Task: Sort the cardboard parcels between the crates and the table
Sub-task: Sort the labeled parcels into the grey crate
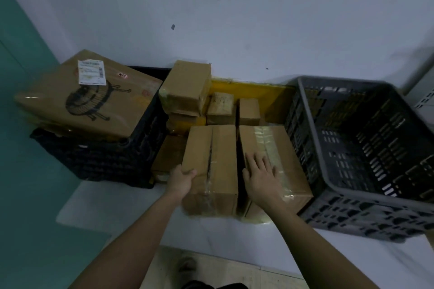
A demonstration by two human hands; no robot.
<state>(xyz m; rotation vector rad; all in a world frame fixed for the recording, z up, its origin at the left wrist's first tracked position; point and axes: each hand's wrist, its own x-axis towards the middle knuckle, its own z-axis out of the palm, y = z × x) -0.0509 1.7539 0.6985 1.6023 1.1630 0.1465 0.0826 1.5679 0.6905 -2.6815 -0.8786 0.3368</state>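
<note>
Two long cardboard parcels lie side by side in the middle, partly in a yellow crate. My left hand grips the near left corner of the left parcel, thumb on top. My right hand rests flat, fingers spread, on the taped right parcel. Behind them sit several smaller parcels, the largest stacked at the back left. A big flat parcel with a white label lies on top of a dark crate at the left. A grey crate at the right holds nothing visible.
The crates stand on a white surface against a pale wall. A teal wall runs along the left. Tiled floor shows near the bottom edge.
</note>
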